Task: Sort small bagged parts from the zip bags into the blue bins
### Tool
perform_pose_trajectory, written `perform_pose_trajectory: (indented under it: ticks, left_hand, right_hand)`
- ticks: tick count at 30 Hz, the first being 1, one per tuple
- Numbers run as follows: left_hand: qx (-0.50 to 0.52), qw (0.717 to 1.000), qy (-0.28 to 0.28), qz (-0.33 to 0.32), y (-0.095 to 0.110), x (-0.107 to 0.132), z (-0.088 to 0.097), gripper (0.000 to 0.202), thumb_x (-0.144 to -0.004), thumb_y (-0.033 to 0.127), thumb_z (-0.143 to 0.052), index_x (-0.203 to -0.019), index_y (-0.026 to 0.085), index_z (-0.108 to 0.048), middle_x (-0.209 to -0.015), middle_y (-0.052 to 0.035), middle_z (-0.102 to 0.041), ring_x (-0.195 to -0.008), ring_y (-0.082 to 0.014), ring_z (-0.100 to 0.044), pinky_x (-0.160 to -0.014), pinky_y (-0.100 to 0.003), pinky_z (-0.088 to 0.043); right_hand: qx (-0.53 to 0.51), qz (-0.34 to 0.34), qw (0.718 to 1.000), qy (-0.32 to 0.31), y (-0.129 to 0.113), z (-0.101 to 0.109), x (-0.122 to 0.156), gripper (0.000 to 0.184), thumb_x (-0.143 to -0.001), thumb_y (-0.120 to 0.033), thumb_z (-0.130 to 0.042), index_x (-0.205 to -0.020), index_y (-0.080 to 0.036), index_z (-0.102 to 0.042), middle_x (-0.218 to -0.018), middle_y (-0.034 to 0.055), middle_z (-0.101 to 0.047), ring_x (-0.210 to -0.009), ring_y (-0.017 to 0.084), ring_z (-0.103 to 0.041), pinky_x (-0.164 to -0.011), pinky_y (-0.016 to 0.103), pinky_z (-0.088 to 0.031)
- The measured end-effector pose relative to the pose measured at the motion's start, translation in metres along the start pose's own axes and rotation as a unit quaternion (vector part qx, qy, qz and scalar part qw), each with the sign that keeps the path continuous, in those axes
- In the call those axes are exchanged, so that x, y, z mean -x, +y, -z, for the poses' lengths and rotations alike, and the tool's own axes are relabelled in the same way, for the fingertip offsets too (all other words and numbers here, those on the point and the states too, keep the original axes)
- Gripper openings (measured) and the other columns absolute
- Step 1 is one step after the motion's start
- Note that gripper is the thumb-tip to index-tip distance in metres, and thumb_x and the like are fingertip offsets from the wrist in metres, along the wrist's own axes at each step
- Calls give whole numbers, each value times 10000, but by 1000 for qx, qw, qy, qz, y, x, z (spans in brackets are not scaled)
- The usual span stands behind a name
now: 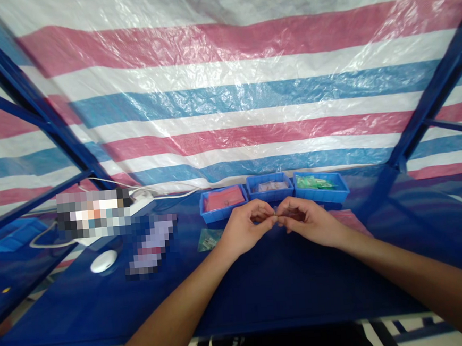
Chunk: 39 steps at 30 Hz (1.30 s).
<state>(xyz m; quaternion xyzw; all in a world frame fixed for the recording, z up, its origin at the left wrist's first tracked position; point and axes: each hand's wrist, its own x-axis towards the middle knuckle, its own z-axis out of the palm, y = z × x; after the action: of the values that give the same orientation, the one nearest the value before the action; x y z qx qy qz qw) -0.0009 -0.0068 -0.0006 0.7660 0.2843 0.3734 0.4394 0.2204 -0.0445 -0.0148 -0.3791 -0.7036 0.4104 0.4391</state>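
Observation:
My left hand [250, 226] and my right hand [307, 221] meet over the middle of the blue table [280, 286]. Thumb and fingers of each are pinched together, tip to tip, on something too small to make out. Just beyond them stand three blue bins: the left bin [226, 210] holds pink packets [224, 198], the middle bin [270, 195] holds small clear bags [271, 186], and the right bin [324, 194] holds green packets [315, 181]. A clear greenish bag with small metallic pieces [209, 241] lies beside my left wrist. Behind my right wrist is a pink bag [351, 221].
On the left are a white oval object [104, 261], a blurred-out phone-shaped item [152, 246], and a white power strip [140, 202] with cables. Another blue bin [14, 234] sits farther left. Blue metal posts [429, 99] and a striped tarp [241, 97] enclose the table.

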Motion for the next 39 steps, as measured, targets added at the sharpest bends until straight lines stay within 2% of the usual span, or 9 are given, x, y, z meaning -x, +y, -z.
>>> perform_pose_trajectory:
  ticks: [8, 14, 20, 25, 30, 36, 39]
  left_hand:
    - [28, 999, -16, 19, -4, 0, 1, 283, -896, 387, -789, -1036, 144, -748, -958, -92, -787, -844, -185, -740, -777, -275, -559]
    - [47, 999, -6, 9, 0, 0, 0, 260, -878, 339, -806, -1017, 138, -718, -938, -75, -767, -825, -158, -716, -811, -274, -554]
    - [42, 999, -1, 0, -2, -1, -1, 271, -891, 314, -785, -1091, 155, -696, -1037, -90, -757, -933, -180, -721, -869, -295, -553]
    - [66, 998, 3, 13, -4, -2, -2, 337, -872, 326, -813, -1131, 157, -679, -975, -72, -742, -857, -155, -702, -836, -289, -553]
    - [90, 995, 3, 31, -5, -2, -1, 421, -838, 327, -851, -1176, 154, -668, -1043, -84, -735, -844, -142, -704, -824, -283, -557]
    - [113, 993, -7, 39, -6, -3, -3, 450, -814, 336, -873, -1172, 154, -670, -1036, -86, -751, -868, -150, -716, -837, -283, -559]
    - [104, 993, -14, 52, -8, -3, -3, 416, -816, 365, -870, -1117, 146, -685, -999, -83, -758, -858, -162, -726, -820, -287, -560]
  right_hand:
    - [-47, -28, 998, -14, -2, 2, -1, 181, -940, -372, -737, -960, -211, -659, -865, 5, -673, -712, 145, -648, -675, 293, -553]
    - [-47, -33, 998, -4, -7, 1, -2, 240, -924, -428, -751, -954, -205, -666, -842, 3, -672, -695, 143, -653, -663, 296, -558]
    - [-61, -28, 998, 15, -9, -2, -3, 273, -889, -436, -786, -970, -204, -667, -850, 3, -680, -685, 136, -633, -648, 292, -543]
    - [-75, -17, 997, 32, -7, -3, -3, 284, -879, -435, -800, -999, -214, -669, -888, 12, -700, -700, 139, -629, -686, 306, -553]
    - [-86, -24, 996, 26, -4, -3, -3, 293, -868, -404, -813, -1050, -230, -663, -871, 4, -696, -738, 154, -647, -684, 304, -543]
    - [-81, -23, 996, 34, 1, -3, -3, 277, -877, -375, -799, -1065, -232, -656, -946, 17, -714, -833, 170, -676, -750, 313, -544]
    - [-70, -27, 996, 45, 0, -2, -3, 287, -877, -384, -794, -1069, -228, -648, -932, 12, -712, -795, 161, -670, -713, 301, -537]
